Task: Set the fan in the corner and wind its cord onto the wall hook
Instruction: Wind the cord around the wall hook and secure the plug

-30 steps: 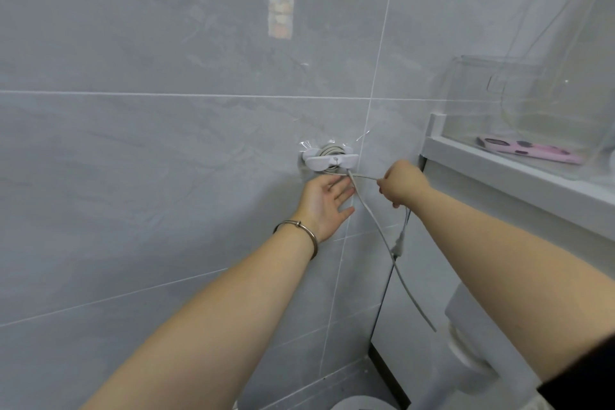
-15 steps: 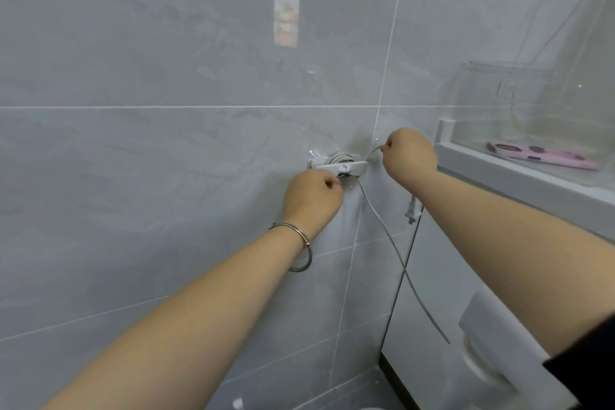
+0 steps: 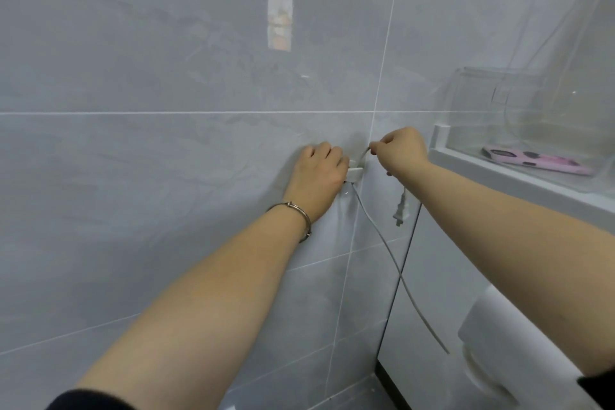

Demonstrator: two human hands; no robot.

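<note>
Both arms reaching forward, bare forearms rising from lower corners, converging at wall. Left hand (image 3: 319, 173) lying back-up, knuckles raised, fingers curling down over wall hook (image 3: 355, 172). Right hand (image 3: 401, 151) sitting just right of it, slightly higher, thumb and forefinger pinching cord (image 3: 365, 156), remaining fingers folding into palm. Hands near each other, not touching.
</note>
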